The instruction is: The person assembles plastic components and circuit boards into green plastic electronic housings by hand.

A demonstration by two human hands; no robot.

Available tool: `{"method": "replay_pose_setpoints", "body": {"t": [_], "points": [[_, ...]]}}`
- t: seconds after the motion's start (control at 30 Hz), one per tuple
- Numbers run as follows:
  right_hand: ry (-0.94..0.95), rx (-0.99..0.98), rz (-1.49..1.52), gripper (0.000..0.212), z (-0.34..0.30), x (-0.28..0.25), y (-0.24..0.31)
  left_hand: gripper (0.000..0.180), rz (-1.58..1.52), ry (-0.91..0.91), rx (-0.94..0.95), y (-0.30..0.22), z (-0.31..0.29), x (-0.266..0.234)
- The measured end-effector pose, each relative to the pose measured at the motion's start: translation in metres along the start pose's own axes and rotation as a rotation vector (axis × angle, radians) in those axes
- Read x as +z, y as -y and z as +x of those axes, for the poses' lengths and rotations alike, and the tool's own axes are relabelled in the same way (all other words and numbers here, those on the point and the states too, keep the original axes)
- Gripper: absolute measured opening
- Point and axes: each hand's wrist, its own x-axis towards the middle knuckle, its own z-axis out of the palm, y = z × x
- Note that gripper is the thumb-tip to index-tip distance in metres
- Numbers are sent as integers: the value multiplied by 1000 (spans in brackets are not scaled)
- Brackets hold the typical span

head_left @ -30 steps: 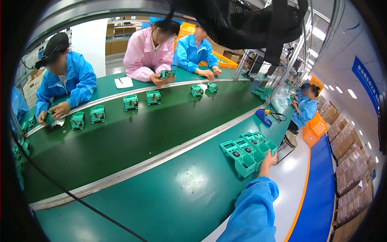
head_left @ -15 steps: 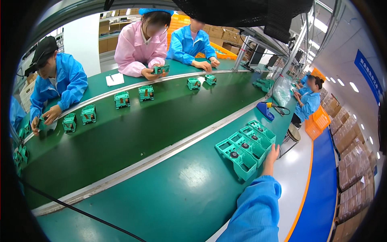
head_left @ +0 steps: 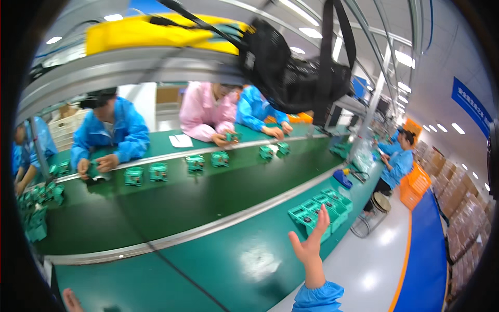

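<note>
My right hand (head_left: 311,248) is raised with its thumb and fingers apart, holding nothing. Behind it, a row of green plastic housings (head_left: 341,206) with round black parts inside stands on the near green bench (head_left: 218,260); the hand hides part of the closest one. My left hand (head_left: 71,300) shows only in part at the lower left edge, its fingers stretched out and nothing seen in them. Across the way, several green assemblies (head_left: 195,163) sit spaced along the dark green conveyor belt (head_left: 156,208).
A black bag (head_left: 288,65) hangs overhead below a metal rail, beside a yellow bundle (head_left: 130,36). A dark cable (head_left: 182,273) crosses the near bench. A blue tool stand (head_left: 342,178) and a stool (head_left: 381,202) are at the right. Co-workers handle green parts across the belt.
My right hand has let go of the housings and lifted away, opening. My left hand has come in at the lower left. The view has tilted up and swung left.
</note>
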Motion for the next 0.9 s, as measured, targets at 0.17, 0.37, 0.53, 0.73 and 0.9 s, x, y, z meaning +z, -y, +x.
{"method": "replay_pose_setpoints", "body": {"t": [0.17, 0.37, 0.53, 0.73, 0.9], "points": [[944, -219, 1955, 74, 105, -17, 235, 12, -259, -208, -548, 10, -50, 38], [1662, -16, 2731, 47, 100, 19, 388, 7, -189, 52, -205, -23, -69, 48], [1604, 231, 2885, 44, 72, -17, 455, 9, -335, 42, -237, -51, -72, 20], [1422, 420, 2736, 46, 67, -52, 438, 28, -1439, 704, -157, -226, -39, -123], [1510, 332, 2817, 41, 68, -70, 448, 52, -1211, 1208, 181, -251, 0, -175]]}}
